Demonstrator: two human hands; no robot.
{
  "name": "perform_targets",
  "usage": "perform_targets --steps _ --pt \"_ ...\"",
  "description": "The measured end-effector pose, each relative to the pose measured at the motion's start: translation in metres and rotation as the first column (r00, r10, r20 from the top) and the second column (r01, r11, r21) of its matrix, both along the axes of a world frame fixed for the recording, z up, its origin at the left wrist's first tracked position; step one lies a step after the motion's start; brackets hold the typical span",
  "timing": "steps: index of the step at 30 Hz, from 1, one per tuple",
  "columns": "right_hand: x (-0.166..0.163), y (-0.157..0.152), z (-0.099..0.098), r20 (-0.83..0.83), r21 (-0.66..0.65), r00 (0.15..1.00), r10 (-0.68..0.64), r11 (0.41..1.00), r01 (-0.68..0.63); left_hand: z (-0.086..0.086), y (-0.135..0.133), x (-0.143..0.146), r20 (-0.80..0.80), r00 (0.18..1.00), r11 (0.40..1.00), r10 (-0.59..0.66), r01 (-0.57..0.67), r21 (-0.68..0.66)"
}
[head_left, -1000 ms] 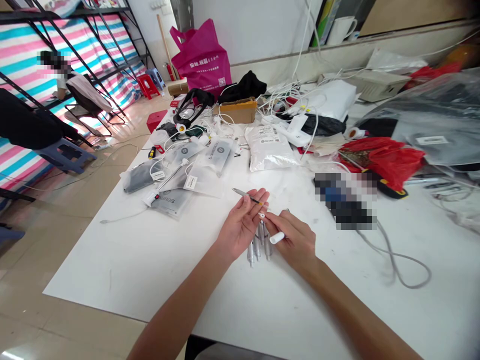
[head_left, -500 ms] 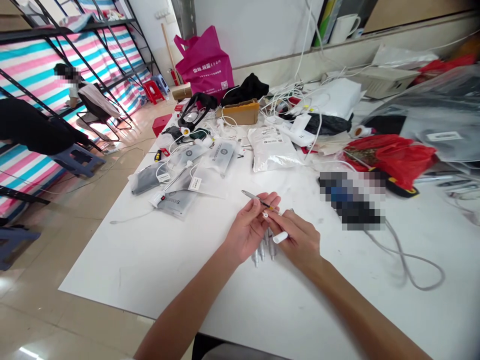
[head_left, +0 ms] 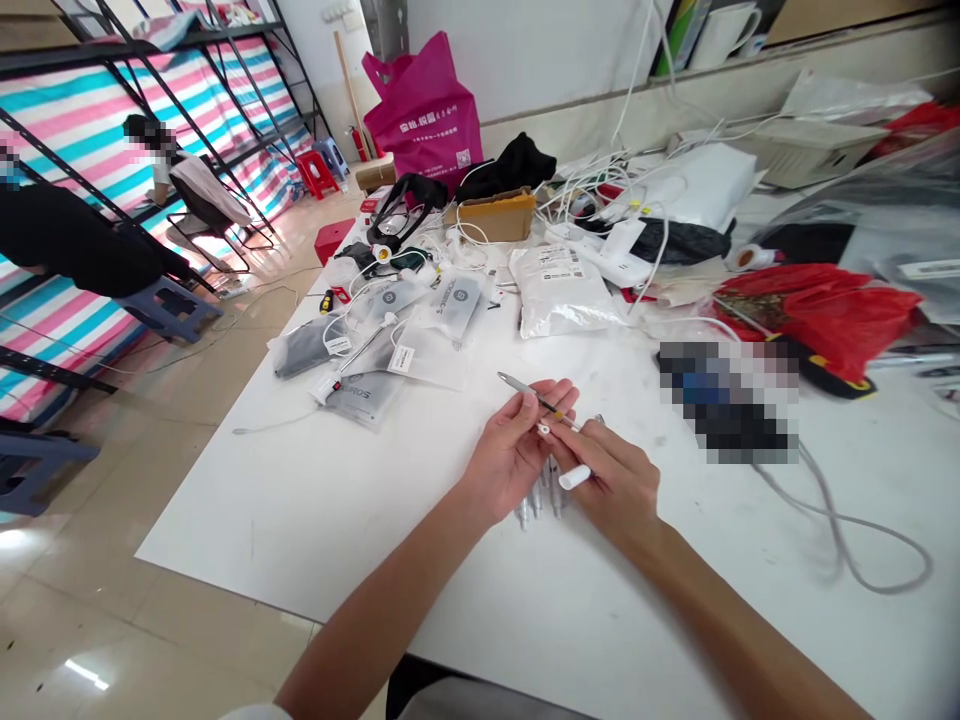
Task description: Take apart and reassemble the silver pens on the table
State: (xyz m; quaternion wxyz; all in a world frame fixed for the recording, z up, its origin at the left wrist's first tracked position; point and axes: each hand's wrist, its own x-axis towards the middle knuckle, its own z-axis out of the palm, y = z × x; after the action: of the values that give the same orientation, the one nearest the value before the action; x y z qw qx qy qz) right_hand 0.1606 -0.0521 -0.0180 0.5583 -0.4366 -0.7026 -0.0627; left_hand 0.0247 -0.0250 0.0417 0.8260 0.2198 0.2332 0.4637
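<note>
My left hand (head_left: 504, 458) is palm up, its thumb closed over a slim pen part with a grey pointed tip (head_left: 516, 382). A thin refill (head_left: 552, 409), partly dark and yellowish, runs from that part toward my right hand (head_left: 619, 478). The fingers of my right hand are pinched round a white pen barrel (head_left: 576, 477), whose rounded end sticks out below them. A small white ring-like end (head_left: 543, 429) shows between the two hands. Several clear and grey pens (head_left: 537, 508) lie on the table beneath the hands, partly covered by them.
Frosted packets (head_left: 450, 305) and white cables lie at the left rear, near a white mailing bag (head_left: 559, 290). A pixelated dark object (head_left: 724, 400) with a grey cable lies right. Red plastic bag (head_left: 825, 310) and magenta bag (head_left: 427, 120) stand behind. Two people sit at far left.
The whole view has shifted a little, so everything sits slightly further right. My hands keep nearly the same hold on the pen parts.
</note>
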Motion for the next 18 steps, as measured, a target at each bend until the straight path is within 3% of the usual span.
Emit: perform_targets --steps 18 --pt "0.0010 0.0019 -0.0015 0.009 0.030 0.999 0.046 0.999 -0.046 -0.0004 -0.0001 0.0002 0.006 1.000 1.000 0.005 -0.005 0.002"
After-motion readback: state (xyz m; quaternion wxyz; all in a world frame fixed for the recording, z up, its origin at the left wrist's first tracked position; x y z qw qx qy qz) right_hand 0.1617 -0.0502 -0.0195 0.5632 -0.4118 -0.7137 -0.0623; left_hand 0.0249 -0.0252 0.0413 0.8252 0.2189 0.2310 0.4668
